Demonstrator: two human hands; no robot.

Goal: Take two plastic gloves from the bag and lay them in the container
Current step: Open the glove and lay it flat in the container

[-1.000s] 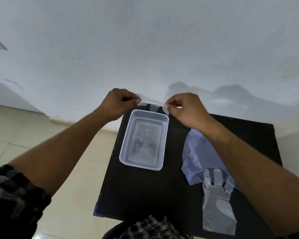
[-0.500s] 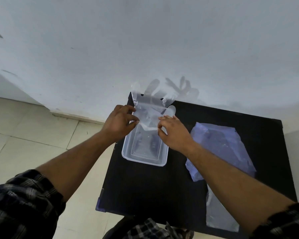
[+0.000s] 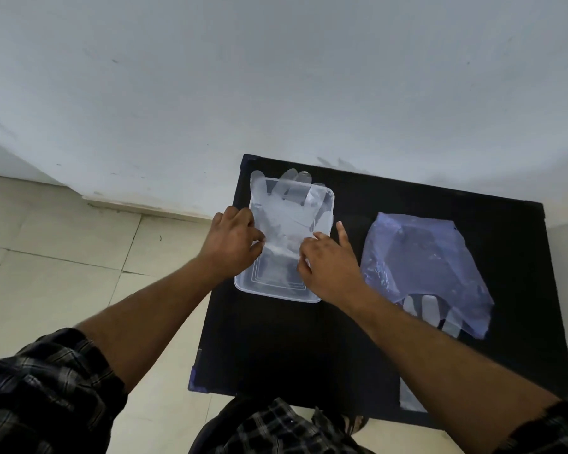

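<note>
A clear plastic glove lies spread over the clear rectangular container, its fingertips reaching past the far rim. My left hand pinches the glove's cuff at the container's left side. My right hand grips the cuff at the right side, index finger stretched out. A bluish plastic bag lies to the right on the black table. A second clear glove sticks out from under the bag's near edge; my right forearm covers its lower part.
The black table stands against a white wall. Its left edge drops to a beige tiled floor. My checked sleeves and clothing fill the bottom of the view.
Both hands have brought the glove down from held up above the table's far edge to spread flat over the container. The head view has tilted lower.
</note>
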